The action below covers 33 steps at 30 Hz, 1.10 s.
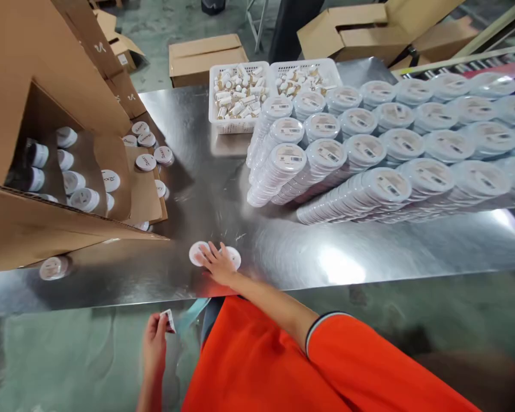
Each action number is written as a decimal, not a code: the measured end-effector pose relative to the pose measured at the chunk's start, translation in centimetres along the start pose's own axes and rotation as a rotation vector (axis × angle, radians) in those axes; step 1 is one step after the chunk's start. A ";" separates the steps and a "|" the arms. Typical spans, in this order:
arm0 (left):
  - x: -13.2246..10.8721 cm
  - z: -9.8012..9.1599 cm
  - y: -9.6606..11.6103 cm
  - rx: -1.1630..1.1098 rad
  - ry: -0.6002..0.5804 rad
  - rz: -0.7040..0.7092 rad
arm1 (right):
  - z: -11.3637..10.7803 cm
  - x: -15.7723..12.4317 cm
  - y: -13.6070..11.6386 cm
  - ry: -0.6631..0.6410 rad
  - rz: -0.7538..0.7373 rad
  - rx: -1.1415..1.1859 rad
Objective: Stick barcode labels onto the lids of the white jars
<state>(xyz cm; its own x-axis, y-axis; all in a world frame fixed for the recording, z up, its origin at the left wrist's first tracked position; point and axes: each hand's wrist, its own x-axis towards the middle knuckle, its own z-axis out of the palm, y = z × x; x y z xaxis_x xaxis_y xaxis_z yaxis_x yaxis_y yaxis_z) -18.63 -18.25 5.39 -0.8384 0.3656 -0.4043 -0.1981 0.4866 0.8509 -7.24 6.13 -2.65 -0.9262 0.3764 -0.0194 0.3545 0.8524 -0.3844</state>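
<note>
Steel worktop (278, 260), seen from above. Writing: white lids (146, 162) in and beside the open carton (8, 91), at ten o'clock from the right hand (220, 264), carry dark script, too small to read with certainty. Clear-topped stacks (360, 151), at two o'clock, bear pale labels (328, 150) with barcodes; their fine print is illegible. Position: the right hand lies palm down, fingers spread, over two round white pieces, the left disc (197, 253) at its ten o'clock and the right disc (235, 258) at its two o'clock, both partly covered. The left hand (154, 335), below the table edge, pinches a small printed slip (169, 321) at its one o'clock, its text unreadable. Baskets (234, 127) of white-capped bottles (239, 103) stand at twelve o'clock.
</note>
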 end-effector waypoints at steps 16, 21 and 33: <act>4.4 15.2 3.0 0.692 -0.403 0.613 | -2.0 -7.8 0.2 -0.026 0.393 0.041; 5.1 11.4 1.2 0.651 -0.565 0.685 | -1.9 -8.3 0.5 0.142 0.814 -0.038; 3.6 8.9 -0.9 0.879 -0.581 0.693 | -2.8 -8.5 0.2 -0.091 0.405 -0.065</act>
<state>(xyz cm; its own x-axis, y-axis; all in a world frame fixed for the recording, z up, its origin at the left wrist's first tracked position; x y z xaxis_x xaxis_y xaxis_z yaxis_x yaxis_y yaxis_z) -16.93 -10.35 0.23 -0.2396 0.9405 -0.2409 0.7844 0.3337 0.5228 1.08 4.13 0.03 -0.7166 0.6550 -0.2395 0.6972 0.6639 -0.2703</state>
